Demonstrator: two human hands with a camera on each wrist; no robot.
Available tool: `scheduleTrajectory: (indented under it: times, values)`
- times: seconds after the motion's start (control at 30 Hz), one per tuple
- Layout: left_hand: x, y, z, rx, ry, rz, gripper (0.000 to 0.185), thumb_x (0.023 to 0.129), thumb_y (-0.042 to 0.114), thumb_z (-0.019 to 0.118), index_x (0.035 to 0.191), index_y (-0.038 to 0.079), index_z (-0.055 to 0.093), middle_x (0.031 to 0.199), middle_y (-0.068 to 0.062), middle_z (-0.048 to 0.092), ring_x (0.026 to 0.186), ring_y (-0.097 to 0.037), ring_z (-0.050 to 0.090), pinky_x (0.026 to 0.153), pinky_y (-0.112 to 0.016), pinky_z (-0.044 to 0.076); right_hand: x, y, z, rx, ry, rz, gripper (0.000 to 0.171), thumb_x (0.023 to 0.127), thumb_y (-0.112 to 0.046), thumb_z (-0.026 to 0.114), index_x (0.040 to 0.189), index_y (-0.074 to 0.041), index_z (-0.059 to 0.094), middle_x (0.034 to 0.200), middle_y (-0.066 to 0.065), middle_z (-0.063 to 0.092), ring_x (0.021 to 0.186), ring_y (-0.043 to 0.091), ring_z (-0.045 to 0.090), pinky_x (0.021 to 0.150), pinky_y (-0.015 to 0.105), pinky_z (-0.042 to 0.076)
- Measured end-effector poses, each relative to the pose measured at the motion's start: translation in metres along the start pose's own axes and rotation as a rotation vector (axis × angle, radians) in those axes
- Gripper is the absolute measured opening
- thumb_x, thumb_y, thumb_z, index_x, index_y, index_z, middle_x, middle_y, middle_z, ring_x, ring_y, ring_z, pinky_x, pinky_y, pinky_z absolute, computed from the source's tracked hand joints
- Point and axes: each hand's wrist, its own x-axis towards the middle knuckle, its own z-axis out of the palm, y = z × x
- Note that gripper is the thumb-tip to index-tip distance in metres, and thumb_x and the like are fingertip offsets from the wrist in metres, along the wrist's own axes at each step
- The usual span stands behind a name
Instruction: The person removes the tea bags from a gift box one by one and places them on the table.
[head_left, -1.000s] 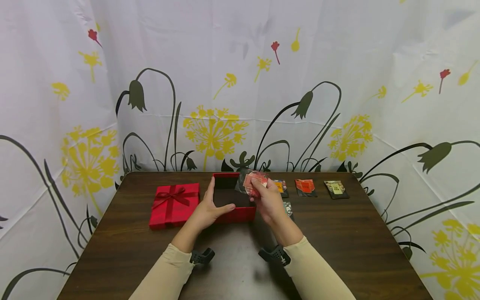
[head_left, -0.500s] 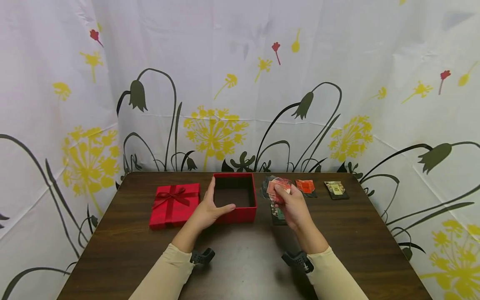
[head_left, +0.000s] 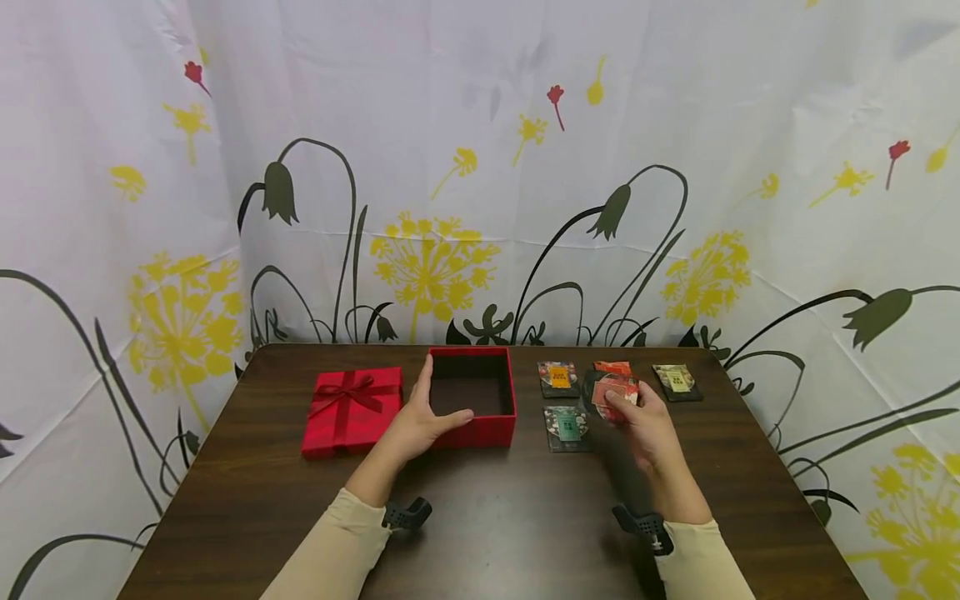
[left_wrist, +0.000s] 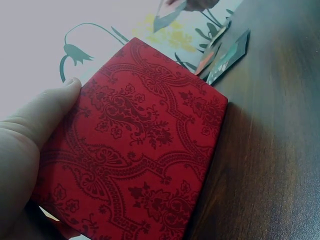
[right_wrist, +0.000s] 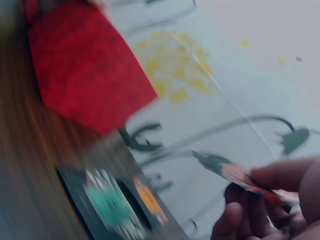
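Observation:
My left hand (head_left: 417, 419) rests against the near left corner of an open red gift box (head_left: 472, 432). Its fingers lie straight along the left side, and the thumb lies along the front rim. Patterned red cloth-like covering fills much of the left wrist view. My right hand (head_left: 654, 425) pinches a flat red-labelled packet (head_left: 609, 395) between thumb and fingers, above the table. Below it, an orange-red packet (head_left: 613, 367) is partly covered from view. To its left lie a yellow-orange-labelled packet (head_left: 558, 379) and a green-labelled packet (head_left: 567, 428).
A red lid with a ribbon bow (head_left: 352, 412) lies left of the box. At the far right sits a packet with a pale yellow label (head_left: 677, 382). The dark wooden table (head_left: 480, 517) ends at a flower-printed white curtain (head_left: 450, 108).
My right hand has moved right with the red-labelled packet, from over the box, past the yellow-orange one, to in front of the orange-red one. My left hand has stayed at the box.

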Motion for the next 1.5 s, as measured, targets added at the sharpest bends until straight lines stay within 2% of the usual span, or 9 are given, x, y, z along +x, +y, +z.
scheduleTrajectory:
  times: [0.2,0.37,0.47,0.57,0.87,1.13,1.23,1.37,1.5]
  values:
    - [0.001,0.0,0.001,0.001,-0.008,0.008,0.131,0.088,0.059,0.086,0.175,0.039,-0.009,0.185,-0.012,0.006,0.168,-0.048,0.017,0.128,-0.074,0.028,0.002,-0.002,-0.038,-0.168,-0.015,-0.013,0.04,0.11,-0.025,0.067,0.143,-0.007,0.052,0.102,-0.015,0.067,0.087,0.002,0.065,0.078,0.022,0.057]
    - [0.001,0.0,-0.001,0.008,-0.007,0.002,0.133,0.085,0.064,0.086,0.175,0.039,-0.009,0.185,-0.011,0.006,0.168,-0.047,0.017,0.128,-0.074,0.028,0.005,-0.005,-0.057,-0.294,0.019,0.02,0.016,0.107,-0.027,0.073,0.112,-0.012,0.068,0.083,-0.013,0.064,0.074,0.008,0.056,0.069,0.028,0.049]
    - [0.0,0.0,-0.001,0.007,-0.011,-0.002,0.131,0.088,0.061,0.085,0.175,0.039,-0.01,0.185,-0.011,0.005,0.168,-0.047,0.016,0.128,-0.074,0.028,0.008,-0.004,-0.065,-0.392,-0.014,0.044,0.019,0.107,-0.022,0.072,0.109,-0.004,0.071,0.081,-0.01,0.065,0.076,0.009,0.058,0.072,0.028,0.051]
    - [0.001,-0.001,-0.001,0.009,-0.008,-0.008,0.13,0.089,0.059,0.085,0.175,0.039,-0.01,0.185,-0.011,0.005,0.168,-0.048,0.017,0.127,-0.074,0.029,0.008,-0.003,-0.069,-0.481,-0.066,0.046,0.03,0.108,-0.021,0.071,0.121,0.006,0.07,0.087,-0.008,0.069,0.082,0.01,0.061,0.075,0.027,0.054]
    - [0.0,0.0,-0.001,0.007,-0.013,-0.017,0.131,0.088,0.059,0.085,0.175,0.04,-0.011,0.185,-0.013,0.005,0.168,-0.049,0.017,0.128,-0.075,0.028,0.012,0.012,-0.08,-0.657,-0.159,0.012,0.022,0.103,-0.015,0.077,0.106,0.005,0.067,0.079,-0.004,0.069,0.074,0.013,0.064,0.068,0.03,0.057]
    - [0.0,0.003,0.0,-0.003,-0.01,-0.015,0.131,0.088,0.058,0.086,0.175,0.04,-0.01,0.185,-0.013,0.006,0.167,-0.049,0.017,0.127,-0.075,0.028,0.016,0.023,-0.074,-0.826,-0.017,-0.037,0.024,0.096,-0.013,0.083,0.111,0.002,0.07,0.084,0.008,0.072,0.069,0.018,0.067,0.062,0.031,0.054]
    - [0.0,0.004,0.0,-0.005,-0.012,-0.016,0.128,0.09,0.053,0.085,0.175,0.041,-0.01,0.185,-0.013,0.006,0.168,-0.049,0.016,0.127,-0.075,0.028,0.016,0.026,-0.069,-0.958,0.053,-0.056,0.031,0.094,-0.021,0.085,0.116,-0.003,0.072,0.097,0.014,0.07,0.085,0.029,0.063,0.071,0.038,0.049]
    - [0.0,0.004,0.0,-0.011,-0.012,-0.015,0.128,0.09,0.052,0.085,0.175,0.04,-0.01,0.185,-0.013,0.005,0.168,-0.049,0.015,0.127,-0.075,0.027,0.015,0.029,-0.063,-1.056,0.118,-0.068,0.04,0.093,-0.033,0.086,0.122,-0.009,0.073,0.112,0.021,0.063,0.108,0.044,0.05,0.088,0.058,0.039]
    - [-0.001,0.004,-0.001,-0.017,-0.009,-0.016,0.128,0.09,0.052,0.086,0.175,0.04,-0.01,0.185,-0.013,0.004,0.168,-0.048,0.014,0.128,-0.075,0.026,0.018,0.032,-0.06,-1.077,0.106,-0.098,0.032,0.096,-0.033,0.084,0.118,-0.012,0.075,0.109,0.018,0.068,0.108,0.044,0.057,0.09,0.064,0.039]
